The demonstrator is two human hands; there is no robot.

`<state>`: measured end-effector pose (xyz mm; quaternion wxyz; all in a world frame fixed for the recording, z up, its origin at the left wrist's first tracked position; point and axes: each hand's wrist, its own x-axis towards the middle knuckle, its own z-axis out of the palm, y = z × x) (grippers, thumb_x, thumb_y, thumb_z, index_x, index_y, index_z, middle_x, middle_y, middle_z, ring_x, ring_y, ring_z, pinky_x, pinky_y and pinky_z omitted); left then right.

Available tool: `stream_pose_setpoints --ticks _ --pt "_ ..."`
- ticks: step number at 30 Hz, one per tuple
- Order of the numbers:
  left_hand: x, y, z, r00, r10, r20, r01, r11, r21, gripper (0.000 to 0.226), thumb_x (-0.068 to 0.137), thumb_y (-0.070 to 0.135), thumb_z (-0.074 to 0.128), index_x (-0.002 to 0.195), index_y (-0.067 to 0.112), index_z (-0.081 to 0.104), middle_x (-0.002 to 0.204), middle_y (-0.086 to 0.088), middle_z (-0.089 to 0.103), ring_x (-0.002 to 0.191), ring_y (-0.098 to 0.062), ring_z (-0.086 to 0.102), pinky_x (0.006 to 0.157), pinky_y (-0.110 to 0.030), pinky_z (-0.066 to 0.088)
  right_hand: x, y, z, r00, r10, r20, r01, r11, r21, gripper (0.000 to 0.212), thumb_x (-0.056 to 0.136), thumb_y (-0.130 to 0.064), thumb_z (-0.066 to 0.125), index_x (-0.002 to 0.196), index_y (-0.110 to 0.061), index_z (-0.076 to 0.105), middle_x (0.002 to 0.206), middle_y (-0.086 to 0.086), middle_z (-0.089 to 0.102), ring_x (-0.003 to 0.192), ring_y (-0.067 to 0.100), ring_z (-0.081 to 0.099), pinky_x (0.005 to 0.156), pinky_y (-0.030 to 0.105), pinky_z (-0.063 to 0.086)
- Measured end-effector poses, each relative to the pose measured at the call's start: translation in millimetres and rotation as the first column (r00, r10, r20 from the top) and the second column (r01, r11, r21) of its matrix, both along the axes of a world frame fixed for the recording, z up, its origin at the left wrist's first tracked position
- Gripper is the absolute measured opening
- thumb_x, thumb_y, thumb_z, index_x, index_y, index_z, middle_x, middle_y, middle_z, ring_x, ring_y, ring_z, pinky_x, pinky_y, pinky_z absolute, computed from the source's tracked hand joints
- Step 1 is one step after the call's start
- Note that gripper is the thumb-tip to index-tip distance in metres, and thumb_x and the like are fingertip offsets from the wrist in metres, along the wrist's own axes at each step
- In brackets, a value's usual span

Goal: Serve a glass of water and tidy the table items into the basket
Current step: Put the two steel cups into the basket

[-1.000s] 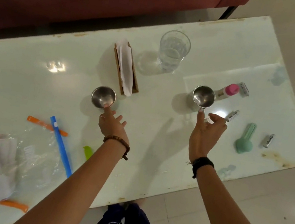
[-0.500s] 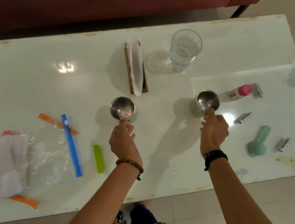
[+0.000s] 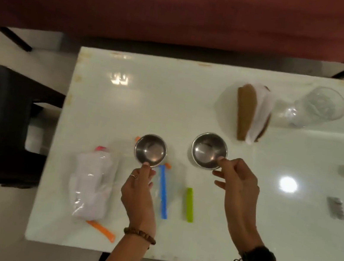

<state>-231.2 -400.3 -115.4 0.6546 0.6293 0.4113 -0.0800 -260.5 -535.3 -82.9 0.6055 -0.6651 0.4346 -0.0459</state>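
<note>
- White table (image 3: 171, 98) in front of a red sofa (image 3: 165, 4); a dark stool (image 3: 3, 125) stands at its left end. No basket is in view.
- My left hand (image 3: 139, 197) pinches the near rim of the left steel cup (image 3: 150, 150) between thumb and fingers.
- My right hand (image 3: 240, 192) pinches the near rim of the right steel cup (image 3: 208, 153) the same way; the other fingers are loosely spread.
- Both cups appear lifted off the table, though I cannot tell for certain.
- Step in hand, as I judge it: carry both cups leftward to wherever the basket is. Keep them level, hold the rim grip firm, and pass above the clips without knocking them.
- The glass (image 3: 315, 109) of water stands at the far right, just beside the napkin holder (image 3: 252, 114).
- Count: two cups, one glass, one napkin holder, one blue clip (image 3: 163, 191), one green clip (image 3: 190, 204), two orange clips (image 3: 101, 231), one plastic bag (image 3: 91, 185) with white contents.
- Small items at the right edge are blurred; not counted.
</note>
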Motion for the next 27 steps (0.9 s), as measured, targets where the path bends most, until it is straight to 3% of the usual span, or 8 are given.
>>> stream_pose_setpoints --ticks 4,7,10,13,18,21,23,27 --pt "48 90 21 0.992 0.101 0.077 -0.104 0.994 0.030 0.027 0.087 0.020 0.058 0.061 0.022 0.063 0.075 0.002 0.067 0.090 -0.019 0.063 0.088 -0.034 0.048 63 81 10 0.987 0.126 0.100 -0.126 0.992 -0.011 0.027 0.089 -0.021 0.057 0.066 -0.010 0.048 0.075 0.012 0.061 0.073 0.015 0.067 0.070 0.035 0.055" --pt "86 151 40 0.977 0.172 0.126 -0.175 0.985 0.010 0.028 0.085 0.024 0.062 0.057 0.025 0.062 0.076 0.005 0.068 0.094 -0.016 0.064 0.091 -0.032 0.046 110 141 18 0.967 0.193 0.167 -0.201 0.979 0.028 0.027 0.089 -0.022 0.059 0.072 -0.004 0.049 0.078 0.016 0.060 0.071 0.016 0.067 0.067 0.030 0.055" --pt "130 212 59 0.950 0.274 0.149 -0.274 0.962 -0.020 0.024 0.084 0.025 0.063 0.060 0.021 0.063 0.078 0.005 0.069 0.092 -0.013 0.065 0.089 -0.028 0.046 156 212 29 0.946 0.241 0.218 -0.264 0.961 0.086 0.028 0.089 -0.023 0.059 0.069 -0.007 0.047 0.076 0.008 0.058 0.067 0.013 0.066 0.066 0.028 0.057" --pt "174 273 70 0.917 0.353 0.185 -0.351 0.935 -0.044 0.023 0.085 0.024 0.062 0.063 0.020 0.064 0.079 0.004 0.067 0.088 -0.012 0.062 0.081 -0.026 0.045 201 283 38 0.916 0.292 0.277 -0.337 0.933 0.131 0.026 0.092 -0.022 0.055 0.072 -0.007 0.048 0.077 0.005 0.059 0.077 0.023 0.068 0.067 0.025 0.058" --pt "245 348 73 0.825 0.527 0.206 -0.512 0.850 -0.125 0.023 0.081 0.019 0.066 0.058 0.017 0.063 0.073 0.000 0.066 0.079 -0.011 0.063 0.076 -0.024 0.046 268 372 44 0.867 0.383 0.319 -0.439 0.889 0.127 0.021 0.094 -0.022 0.052 0.080 -0.007 0.049 0.090 0.018 0.058 0.088 0.035 0.065 0.066 0.027 0.059" --pt "283 377 65 0.793 0.577 0.195 -0.559 0.817 -0.141 0.025 0.083 0.019 0.063 0.058 0.017 0.059 0.068 0.002 0.063 0.071 -0.009 0.060 0.066 -0.020 0.046 299 410 37 0.837 0.459 0.298 -0.498 0.865 0.065 0.024 0.094 -0.025 0.049 0.075 -0.012 0.042 0.085 0.014 0.055 0.092 0.041 0.062 0.075 0.046 0.056" --pt "304 391 57 0.785 0.603 0.146 -0.588 0.798 -0.136 0.027 0.083 0.024 0.063 0.056 0.019 0.060 0.065 0.004 0.060 0.065 -0.009 0.056 0.058 -0.019 0.045 315 430 27 0.811 0.525 0.258 -0.540 0.841 -0.015 0.024 0.094 -0.026 0.048 0.075 -0.012 0.041 0.086 0.020 0.057 0.093 0.043 0.060 0.079 0.054 0.052" --pt "327 410 39 0.741 0.671 0.028 -0.660 0.735 -0.159 0.029 0.084 0.029 0.061 0.059 0.014 0.063 0.070 0.002 0.062 0.067 -0.012 0.057 0.071 -0.028 0.048 337 451 6 0.750 0.636 0.183 -0.601 0.770 -0.212 0.024 0.094 -0.026 0.047 0.076 -0.011 0.042 0.078 0.013 0.053 0.083 0.037 0.059 0.064 0.038 0.043"
